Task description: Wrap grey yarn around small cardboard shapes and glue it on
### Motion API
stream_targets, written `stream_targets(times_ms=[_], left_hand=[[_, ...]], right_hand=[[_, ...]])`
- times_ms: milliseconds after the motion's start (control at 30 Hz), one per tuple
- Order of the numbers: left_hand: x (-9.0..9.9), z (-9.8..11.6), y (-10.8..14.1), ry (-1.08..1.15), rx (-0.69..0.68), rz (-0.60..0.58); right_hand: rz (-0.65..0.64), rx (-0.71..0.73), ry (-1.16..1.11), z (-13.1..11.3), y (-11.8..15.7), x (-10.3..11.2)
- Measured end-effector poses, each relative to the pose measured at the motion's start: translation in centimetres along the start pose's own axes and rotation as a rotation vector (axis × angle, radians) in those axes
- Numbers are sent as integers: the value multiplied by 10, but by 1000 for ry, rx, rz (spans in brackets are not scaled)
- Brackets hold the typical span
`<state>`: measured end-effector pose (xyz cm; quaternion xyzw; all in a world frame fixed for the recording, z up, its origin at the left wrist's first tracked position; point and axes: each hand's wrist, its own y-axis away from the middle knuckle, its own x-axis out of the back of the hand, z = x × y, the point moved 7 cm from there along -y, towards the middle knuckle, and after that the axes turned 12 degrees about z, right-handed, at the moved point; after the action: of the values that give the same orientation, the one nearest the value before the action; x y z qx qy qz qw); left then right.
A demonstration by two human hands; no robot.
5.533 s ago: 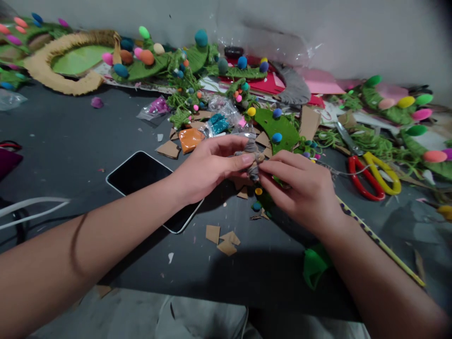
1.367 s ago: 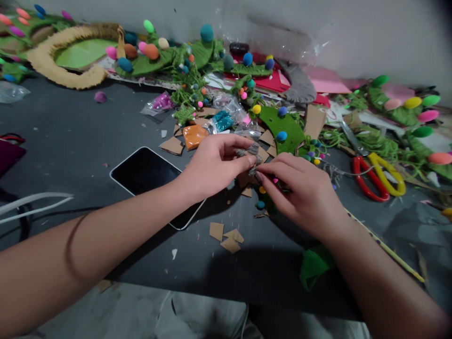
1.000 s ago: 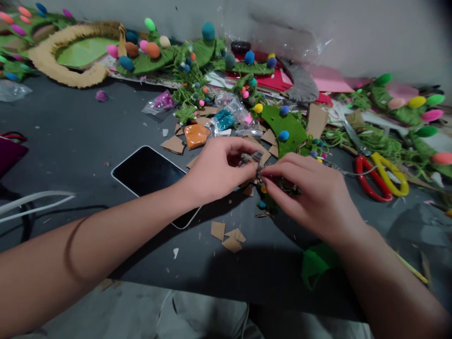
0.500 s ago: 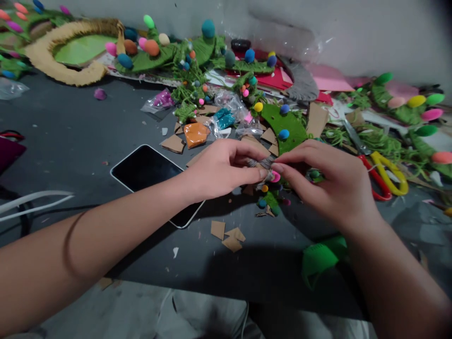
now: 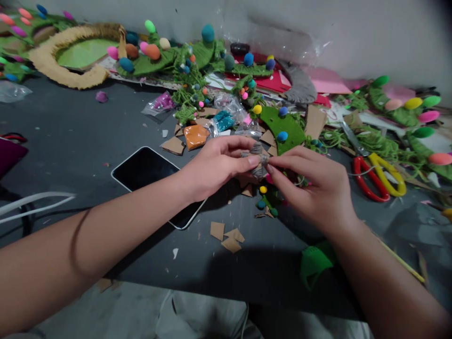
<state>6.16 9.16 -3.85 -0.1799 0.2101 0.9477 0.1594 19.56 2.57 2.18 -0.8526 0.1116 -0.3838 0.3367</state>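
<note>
Between my two hands is a small cardboard piece wrapped in grey yarn (image 5: 257,170). My left hand (image 5: 226,162) pinches it from the left, thumb in front and fingers behind. On its right side, my right hand (image 5: 310,183) closes thumb and forefinger at the yarn. Just below lies a small green piece with coloured balls (image 5: 270,202), partly hidden by my right hand. Behind the hands rests a green curved felt piece (image 5: 286,123) with blue balls. A phone with a black screen (image 5: 146,169) lies under my left forearm.
Red and yellow scissors (image 5: 376,181) lie right of my right hand, near green yarn (image 5: 374,139). Cardboard scraps (image 5: 217,230) and a green strip (image 5: 316,261) are near the front edge. Bags of orange (image 5: 196,136) and teal clay (image 5: 223,121) sit behind my left hand.
The grey-wrapped piece has turned and shows more of its face. My right hand has shifted slightly left and downward, uncovering more of the scissors' surroundings and a thin yellow stick near my forearm.
</note>
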Motion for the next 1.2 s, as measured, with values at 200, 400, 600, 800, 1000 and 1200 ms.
stream_targets(times_ms=[200,400,600,800,1000,1200], left_hand=[[-3,1,0,-4,-39,-61],[3,1,-1,-25,-71,30],[6,10,3,-284,-263,98],[0,16,8,-508,-401,45],[-9,12,11,-529,-389,-106],[-10,10,11,-461,-306,-178]], right_hand=[[-40,43,12,-3,2,-6],[-80,-2,-23,-3,5,-10],[-146,7,57,-3,3,-9],[-241,111,129,-9,2,-5],[-179,95,107,-3,-1,4],[-119,29,14,4,-4,6]])
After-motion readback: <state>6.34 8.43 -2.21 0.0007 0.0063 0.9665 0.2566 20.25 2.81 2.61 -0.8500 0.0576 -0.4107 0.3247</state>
